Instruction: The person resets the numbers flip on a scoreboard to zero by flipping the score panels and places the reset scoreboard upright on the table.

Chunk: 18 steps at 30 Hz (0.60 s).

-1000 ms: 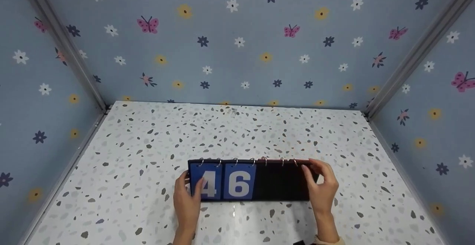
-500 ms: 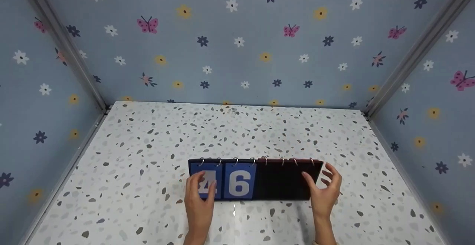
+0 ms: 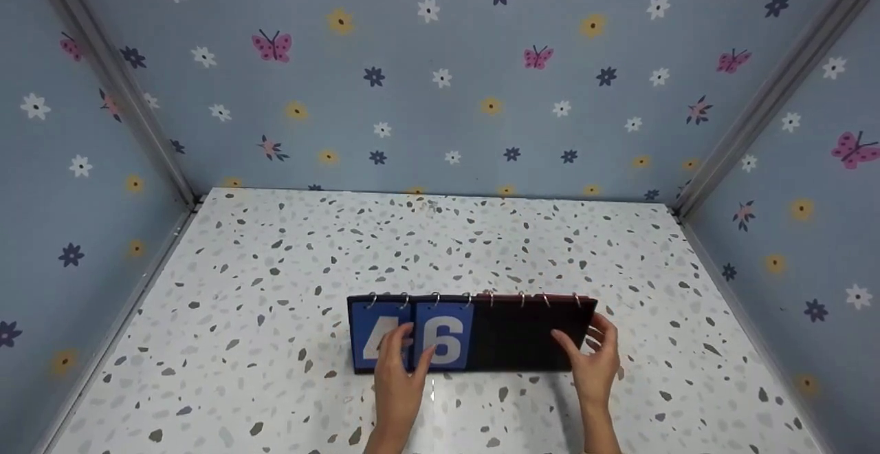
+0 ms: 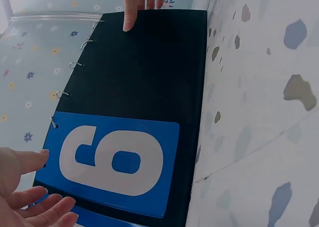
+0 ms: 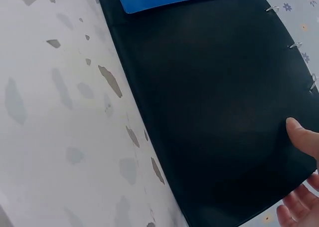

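Note:
A black flip scoreboard (image 3: 522,344) stands upright on the speckled tabletop, metal rings along its top edge. On its left half hang a blue card with a white 4 (image 3: 366,327) and a blue card with a white 6 (image 3: 450,330); the right half shows bare black. My left hand (image 3: 402,378) is in front of these cards, fingers loosely spread and holding nothing, and it covers part of the 4. At the board's right end my right hand (image 3: 595,368) has its thumb on the black face and its fingers behind the edge.
The white speckled tabletop (image 3: 289,254) runs back to a blue wall (image 3: 440,96) with flowers and butterflies. Similar panels close both sides, with grey metal posts (image 3: 127,89) at the corners. A thin reddish strip shows along the board's top right edge.
My left hand has let go of the board's left end and moved right across the front of the cards. My right hand has slid a little lower at the right end.

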Available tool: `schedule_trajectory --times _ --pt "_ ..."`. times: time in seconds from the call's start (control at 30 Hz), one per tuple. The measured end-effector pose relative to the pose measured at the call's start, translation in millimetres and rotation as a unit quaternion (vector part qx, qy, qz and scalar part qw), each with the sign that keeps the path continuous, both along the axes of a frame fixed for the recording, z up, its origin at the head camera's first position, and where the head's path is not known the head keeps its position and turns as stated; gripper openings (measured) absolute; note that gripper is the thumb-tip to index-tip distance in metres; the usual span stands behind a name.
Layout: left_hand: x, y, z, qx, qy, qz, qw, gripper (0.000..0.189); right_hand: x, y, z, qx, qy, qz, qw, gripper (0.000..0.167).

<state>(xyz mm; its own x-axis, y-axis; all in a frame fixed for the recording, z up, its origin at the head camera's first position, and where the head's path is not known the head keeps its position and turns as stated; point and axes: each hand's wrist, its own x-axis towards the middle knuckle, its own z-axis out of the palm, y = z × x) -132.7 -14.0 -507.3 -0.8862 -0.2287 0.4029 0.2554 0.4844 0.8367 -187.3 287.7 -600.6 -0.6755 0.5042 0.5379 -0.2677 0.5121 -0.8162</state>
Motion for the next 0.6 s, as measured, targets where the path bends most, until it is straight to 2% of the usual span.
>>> schedule_trajectory --times 0.17,0.3,0.43,0.5,0.6 --pt "-2.3 4.7 -5.3 0.008 -0.026 0.005 0.9996 0.044 -1.4 -2 1.8 0.015 0.025 0.023 0.9993 0.061" --pt "-3.7 6.6 -8.4 0.02 -0.031 0.009 0.9993 0.044 -2.4 -2 2.1 0.024 0.04 0.039 0.9982 0.052" --pt "-7.0 7.6 -9.7 0.03 -0.035 0.015 0.9988 0.042 -0.1 -5 7.6 0.026 0.023 0.036 0.9988 0.049" --pt "-8.9 8.1 -10.0 0.034 -0.038 0.018 0.9986 0.04 5.9 -11 21.1 -0.008 0.023 0.064 0.9976 0.047" --pt "-11.4 8.5 -10.4 0.038 -0.04 0.025 0.9981 0.037 7.7 -13 24.9 -0.013 0.008 0.06 0.9981 0.047"
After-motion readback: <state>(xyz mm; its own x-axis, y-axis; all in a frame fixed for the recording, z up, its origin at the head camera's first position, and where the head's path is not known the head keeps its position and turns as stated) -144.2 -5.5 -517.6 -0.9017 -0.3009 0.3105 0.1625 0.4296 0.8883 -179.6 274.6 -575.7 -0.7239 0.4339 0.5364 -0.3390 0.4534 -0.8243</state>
